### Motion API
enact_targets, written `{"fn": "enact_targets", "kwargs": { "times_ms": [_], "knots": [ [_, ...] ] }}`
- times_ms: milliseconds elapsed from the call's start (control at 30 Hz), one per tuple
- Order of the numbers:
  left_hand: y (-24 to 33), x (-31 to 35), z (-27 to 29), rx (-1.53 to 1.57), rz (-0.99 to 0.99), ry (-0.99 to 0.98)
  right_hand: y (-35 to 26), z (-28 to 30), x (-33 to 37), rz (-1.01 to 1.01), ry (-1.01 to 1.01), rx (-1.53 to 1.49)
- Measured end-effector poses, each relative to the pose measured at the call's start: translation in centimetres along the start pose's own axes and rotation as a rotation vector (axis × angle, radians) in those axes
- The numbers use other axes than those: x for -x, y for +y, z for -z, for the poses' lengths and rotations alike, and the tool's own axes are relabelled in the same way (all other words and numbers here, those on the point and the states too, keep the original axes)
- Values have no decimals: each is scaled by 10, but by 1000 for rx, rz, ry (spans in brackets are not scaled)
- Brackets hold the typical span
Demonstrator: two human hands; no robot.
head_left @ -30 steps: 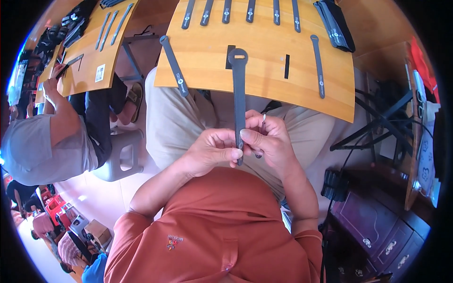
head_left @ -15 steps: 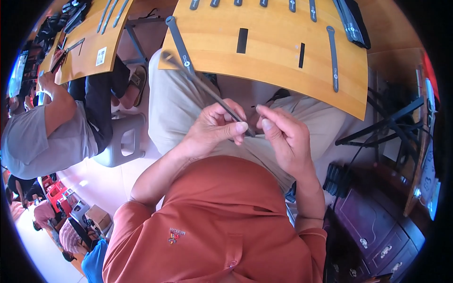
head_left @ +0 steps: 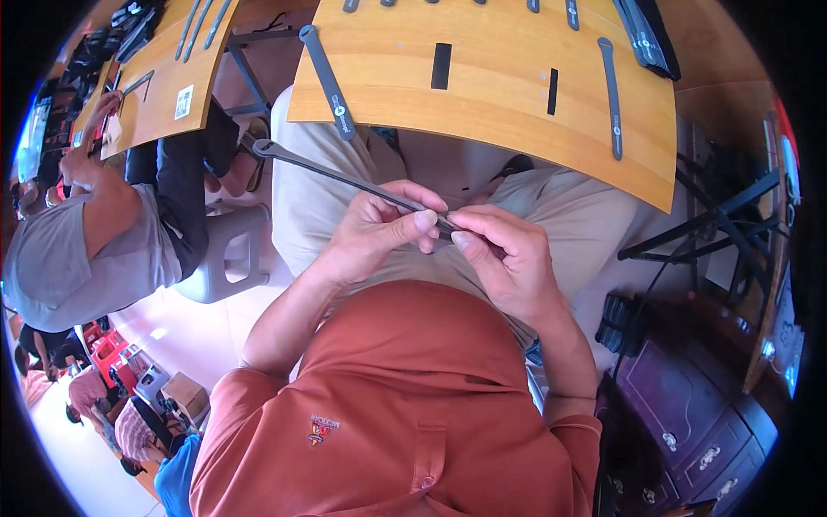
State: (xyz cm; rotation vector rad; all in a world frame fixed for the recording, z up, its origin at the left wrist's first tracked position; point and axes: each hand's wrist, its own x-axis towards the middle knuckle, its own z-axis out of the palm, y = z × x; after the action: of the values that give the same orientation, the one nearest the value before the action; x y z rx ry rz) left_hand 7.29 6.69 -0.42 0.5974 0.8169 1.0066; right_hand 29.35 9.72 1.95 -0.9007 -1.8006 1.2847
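Note:
A long dark grey strap (head_left: 336,175) with a rounded, holed end stretches from my hands up to the left, over my left thigh. My left hand (head_left: 383,226) pinches it between thumb and fingers near its lower end. Close against it, my right hand (head_left: 510,252) has thumb and forefinger closed at that same end, which the fingertips partly hide. On the wooden table (head_left: 508,103) ahead, similar straps lie at the left (head_left: 327,84) and right (head_left: 611,99). Two short black strips (head_left: 441,66) (head_left: 552,91) lie between them.
Several more straps line the table's far side, with a bundle of straps (head_left: 644,39) at its far right corner. A person (head_left: 95,224) sits at another table (head_left: 164,103) on the left. A dark cabinet (head_left: 689,414) stands at the lower right.
The strap's holed end has swung down and to the left, so the strap lies flatter. My right hand has moved left and closed on its lower end.

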Motion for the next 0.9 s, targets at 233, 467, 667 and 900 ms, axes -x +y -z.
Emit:
{"fn": "enact_targets", "kwargs": {
  "times_ms": [233,467,667,900],
  "knots": [
    [-1,-1,3,33,-15,-16,3,-5,-3,-79,7,-85],
    [-5,-2,7,77,-61,-3,6,-2,-2,23,23,35],
    [-7,-1,10,82,-71,22,4,-1,-6,102,20,166],
    [-4,-2,9,85,-100,21,-6,0,-6,28,8,153]
  ]
}}
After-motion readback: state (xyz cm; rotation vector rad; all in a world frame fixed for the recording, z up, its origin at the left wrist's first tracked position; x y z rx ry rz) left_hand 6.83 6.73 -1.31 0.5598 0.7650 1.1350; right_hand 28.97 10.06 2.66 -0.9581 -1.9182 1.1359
